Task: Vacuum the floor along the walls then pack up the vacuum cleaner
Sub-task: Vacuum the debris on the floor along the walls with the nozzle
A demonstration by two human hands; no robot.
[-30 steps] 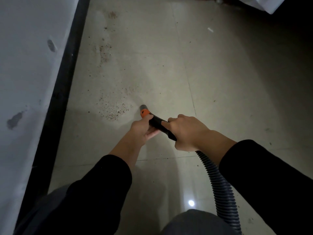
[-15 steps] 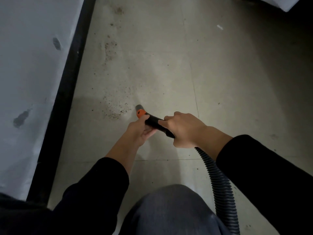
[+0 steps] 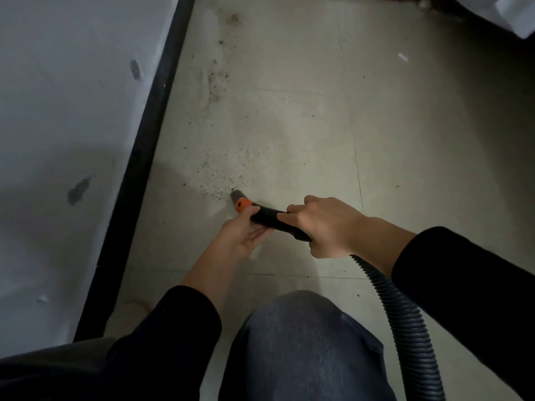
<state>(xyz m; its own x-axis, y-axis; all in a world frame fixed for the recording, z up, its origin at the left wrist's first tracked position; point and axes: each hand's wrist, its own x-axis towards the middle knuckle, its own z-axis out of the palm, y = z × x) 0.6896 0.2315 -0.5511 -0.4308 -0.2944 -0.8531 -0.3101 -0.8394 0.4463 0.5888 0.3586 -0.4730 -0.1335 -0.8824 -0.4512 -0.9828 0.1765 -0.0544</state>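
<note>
Two hands hold the vacuum nozzle: right hand fingers wrapped round, left hand pinching it from below. Its tip meets dark crumbs on the pale tiled floor beside black skirting.

black long sleeves; seemingly grey denim trousers

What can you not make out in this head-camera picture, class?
Head view only.
Hidden vacuum body: hose runs off the bottom edge.
Mouth of nozzle: turned toward the floor.
Parts of wand: covered by right hand and left hand.
Top-right white object: cut by the corner.
</note>
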